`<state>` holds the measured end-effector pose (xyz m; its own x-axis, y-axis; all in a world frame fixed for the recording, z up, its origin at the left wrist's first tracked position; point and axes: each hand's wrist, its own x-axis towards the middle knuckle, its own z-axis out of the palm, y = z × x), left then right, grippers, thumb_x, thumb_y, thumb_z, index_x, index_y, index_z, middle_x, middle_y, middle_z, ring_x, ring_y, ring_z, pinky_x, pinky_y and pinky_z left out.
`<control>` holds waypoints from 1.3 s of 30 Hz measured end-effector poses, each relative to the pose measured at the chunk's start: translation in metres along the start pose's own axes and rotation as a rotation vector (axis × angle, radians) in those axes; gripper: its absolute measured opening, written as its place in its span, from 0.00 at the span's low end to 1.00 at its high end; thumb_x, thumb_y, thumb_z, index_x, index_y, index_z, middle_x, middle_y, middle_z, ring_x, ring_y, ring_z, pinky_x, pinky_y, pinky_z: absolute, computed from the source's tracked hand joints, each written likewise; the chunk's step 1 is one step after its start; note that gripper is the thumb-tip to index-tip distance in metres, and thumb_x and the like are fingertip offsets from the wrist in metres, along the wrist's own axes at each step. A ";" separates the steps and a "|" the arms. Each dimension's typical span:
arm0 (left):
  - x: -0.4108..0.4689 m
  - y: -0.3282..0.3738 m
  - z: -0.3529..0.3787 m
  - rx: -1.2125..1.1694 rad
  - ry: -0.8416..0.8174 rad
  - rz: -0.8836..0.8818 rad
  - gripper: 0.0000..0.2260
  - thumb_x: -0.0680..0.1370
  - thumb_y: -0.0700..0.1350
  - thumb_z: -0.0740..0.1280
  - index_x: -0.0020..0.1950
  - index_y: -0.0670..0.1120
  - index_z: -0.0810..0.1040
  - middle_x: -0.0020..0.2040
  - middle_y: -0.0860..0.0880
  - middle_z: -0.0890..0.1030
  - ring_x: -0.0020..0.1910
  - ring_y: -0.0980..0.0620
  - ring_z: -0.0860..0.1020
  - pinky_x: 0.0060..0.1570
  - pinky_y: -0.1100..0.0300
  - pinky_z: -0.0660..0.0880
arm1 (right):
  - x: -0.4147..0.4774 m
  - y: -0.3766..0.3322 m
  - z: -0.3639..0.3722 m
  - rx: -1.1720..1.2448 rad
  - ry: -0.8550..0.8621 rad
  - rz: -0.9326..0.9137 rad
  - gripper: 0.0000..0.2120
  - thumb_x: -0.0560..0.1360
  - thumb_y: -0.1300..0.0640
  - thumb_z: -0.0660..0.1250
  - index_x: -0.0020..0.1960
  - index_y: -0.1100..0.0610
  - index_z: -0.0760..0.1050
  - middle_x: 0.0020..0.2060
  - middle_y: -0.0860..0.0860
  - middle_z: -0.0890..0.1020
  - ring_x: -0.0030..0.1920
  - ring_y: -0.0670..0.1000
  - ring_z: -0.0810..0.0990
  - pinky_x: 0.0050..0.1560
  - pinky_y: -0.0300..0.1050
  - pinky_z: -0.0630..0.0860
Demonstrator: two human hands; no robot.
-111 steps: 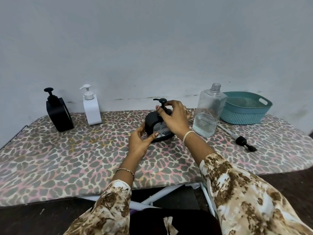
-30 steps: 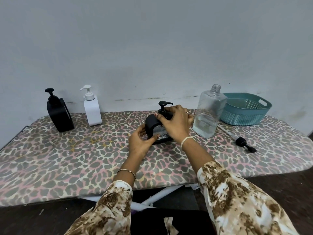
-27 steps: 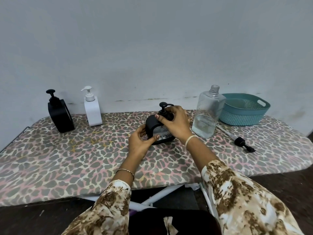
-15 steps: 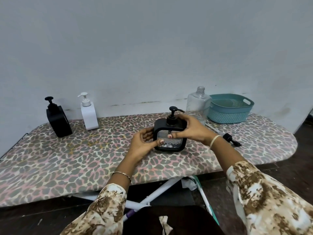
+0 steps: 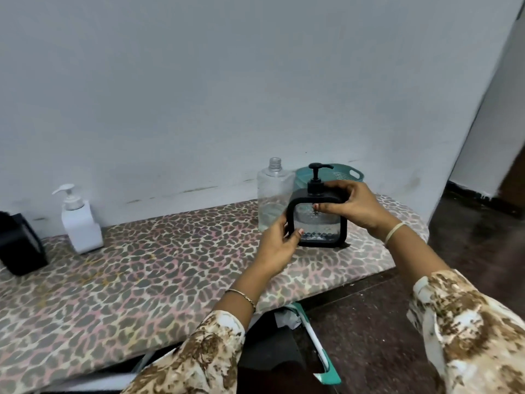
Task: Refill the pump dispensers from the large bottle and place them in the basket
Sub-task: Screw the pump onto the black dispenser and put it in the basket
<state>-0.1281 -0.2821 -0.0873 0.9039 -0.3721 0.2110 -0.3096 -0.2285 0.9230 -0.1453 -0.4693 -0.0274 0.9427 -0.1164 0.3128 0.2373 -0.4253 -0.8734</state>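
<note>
A square black-framed pump dispenser (image 5: 318, 223) with a clear window and a little liquid inside is held upright just above the table. My left hand (image 5: 279, 245) grips its lower left edge. My right hand (image 5: 350, 207) holds its top right corner beside the pump. Behind it stands the large clear bottle (image 5: 272, 194), cap off, partly filled. The teal basket (image 5: 352, 173) sits against the wall, mostly hidden by the dispenser. A white pump dispenser (image 5: 79, 220) and another black dispenser (image 5: 18, 248) stand at the far left.
The leopard-print ironing table (image 5: 142, 280) ends just right of my hands, with dark floor (image 5: 468, 223) beyond. The table's white and teal legs (image 5: 321, 354) show below its front edge. A wall corner and doorway lie at the right.
Both hands have carried the black-framed dispenser to the right and up, in front of the bottle and basket. My view has turned right, cutting off the black dispenser at the left edge.
</note>
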 end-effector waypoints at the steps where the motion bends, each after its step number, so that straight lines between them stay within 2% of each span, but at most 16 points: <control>1: 0.008 0.003 0.008 0.010 -0.001 0.010 0.22 0.79 0.40 0.65 0.73 0.48 0.67 0.63 0.54 0.75 0.63 0.57 0.73 0.64 0.62 0.70 | 0.005 0.003 -0.007 0.000 0.035 -0.001 0.20 0.65 0.66 0.78 0.51 0.51 0.77 0.45 0.45 0.82 0.43 0.35 0.81 0.44 0.29 0.77; 3: 0.026 0.008 0.022 0.012 0.013 0.014 0.22 0.80 0.40 0.65 0.73 0.48 0.67 0.63 0.54 0.75 0.64 0.54 0.73 0.65 0.58 0.71 | 0.015 0.007 -0.019 -0.022 0.097 -0.003 0.20 0.64 0.66 0.79 0.51 0.52 0.77 0.45 0.45 0.82 0.44 0.37 0.81 0.46 0.31 0.78; 5: 0.043 0.014 0.031 0.018 0.027 0.024 0.22 0.80 0.40 0.64 0.73 0.48 0.65 0.61 0.55 0.75 0.64 0.54 0.74 0.60 0.63 0.70 | 0.030 0.011 -0.030 -0.050 0.137 -0.003 0.22 0.62 0.63 0.81 0.53 0.54 0.78 0.45 0.46 0.83 0.46 0.43 0.82 0.50 0.36 0.79; 7: 0.061 0.021 0.039 0.035 0.024 0.026 0.23 0.81 0.40 0.63 0.75 0.48 0.63 0.61 0.55 0.73 0.62 0.58 0.71 0.57 0.66 0.67 | 0.047 0.016 -0.041 -0.079 0.169 0.002 0.25 0.59 0.58 0.82 0.54 0.57 0.80 0.48 0.48 0.84 0.49 0.46 0.83 0.54 0.43 0.79; 9: 0.082 0.023 0.047 0.039 0.030 0.022 0.24 0.80 0.39 0.62 0.76 0.47 0.61 0.65 0.52 0.73 0.66 0.55 0.70 0.59 0.66 0.66 | 0.065 0.020 -0.048 -0.103 0.220 0.003 0.28 0.58 0.54 0.83 0.56 0.59 0.80 0.49 0.50 0.84 0.50 0.48 0.83 0.56 0.47 0.79; 11: 0.102 0.023 0.054 0.059 0.046 0.016 0.26 0.80 0.39 0.63 0.77 0.46 0.59 0.72 0.48 0.70 0.71 0.50 0.68 0.66 0.63 0.64 | 0.083 0.021 -0.054 -0.122 0.296 0.005 0.27 0.59 0.51 0.82 0.55 0.58 0.81 0.48 0.50 0.84 0.49 0.47 0.83 0.55 0.47 0.80; 13: 0.119 0.020 0.060 0.108 0.064 -0.004 0.29 0.79 0.41 0.65 0.78 0.45 0.57 0.74 0.47 0.66 0.73 0.48 0.65 0.72 0.55 0.63 | 0.099 0.020 -0.057 -0.138 0.370 0.012 0.25 0.60 0.49 0.82 0.53 0.56 0.81 0.46 0.48 0.84 0.48 0.47 0.83 0.54 0.45 0.79; 18: 0.150 0.000 0.073 0.269 0.104 -0.048 0.36 0.75 0.46 0.71 0.77 0.44 0.57 0.77 0.46 0.60 0.75 0.46 0.62 0.73 0.49 0.62 | 0.142 0.026 -0.063 -0.200 0.504 0.054 0.21 0.61 0.48 0.80 0.50 0.49 0.75 0.43 0.44 0.81 0.46 0.45 0.80 0.49 0.39 0.76; 21: 0.161 -0.011 0.079 0.334 0.087 -0.070 0.39 0.75 0.46 0.71 0.79 0.43 0.51 0.80 0.47 0.50 0.78 0.48 0.52 0.75 0.57 0.52 | 0.163 0.041 -0.064 -0.246 0.547 0.117 0.24 0.61 0.46 0.78 0.53 0.51 0.75 0.45 0.45 0.79 0.46 0.47 0.78 0.48 0.40 0.74; 23: 0.169 -0.021 0.083 0.347 0.098 -0.073 0.39 0.76 0.45 0.70 0.79 0.43 0.49 0.80 0.48 0.47 0.78 0.50 0.48 0.74 0.60 0.48 | 0.176 0.055 -0.063 -0.271 0.555 0.183 0.26 0.61 0.44 0.77 0.54 0.52 0.75 0.46 0.45 0.79 0.47 0.48 0.78 0.48 0.42 0.74; 29: 0.181 -0.037 0.090 0.305 0.162 -0.043 0.39 0.77 0.45 0.69 0.79 0.46 0.48 0.80 0.51 0.46 0.78 0.52 0.50 0.73 0.60 0.50 | 0.195 0.101 -0.058 -0.379 0.527 0.315 0.25 0.60 0.43 0.76 0.52 0.52 0.77 0.48 0.48 0.81 0.51 0.51 0.80 0.45 0.43 0.74; 32: 0.182 -0.039 0.095 0.279 0.169 -0.034 0.40 0.77 0.45 0.68 0.79 0.46 0.44 0.80 0.51 0.43 0.78 0.53 0.50 0.68 0.66 0.46 | 0.197 0.122 -0.054 -0.450 0.547 0.358 0.26 0.59 0.39 0.76 0.53 0.50 0.78 0.51 0.50 0.82 0.58 0.54 0.77 0.53 0.47 0.73; 34: 0.183 -0.040 0.097 0.261 0.169 -0.022 0.40 0.77 0.46 0.68 0.79 0.46 0.43 0.80 0.52 0.42 0.78 0.53 0.49 0.67 0.67 0.46 | 0.198 0.132 -0.051 -0.496 0.556 0.387 0.26 0.59 0.39 0.76 0.53 0.50 0.79 0.52 0.52 0.82 0.62 0.56 0.72 0.58 0.50 0.69; 39: 0.183 -0.043 0.099 0.289 0.179 0.001 0.41 0.77 0.46 0.68 0.79 0.46 0.41 0.79 0.52 0.39 0.78 0.54 0.47 0.67 0.66 0.43 | 0.201 0.141 -0.048 -0.580 0.565 0.440 0.30 0.57 0.34 0.76 0.53 0.50 0.82 0.54 0.54 0.80 0.63 0.58 0.69 0.60 0.52 0.67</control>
<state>0.0216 -0.4289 -0.1204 0.9331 -0.2147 0.2886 -0.3583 -0.4834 0.7987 0.0662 -0.5960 -0.0695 0.6291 -0.7304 0.2662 -0.4138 -0.6045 -0.6808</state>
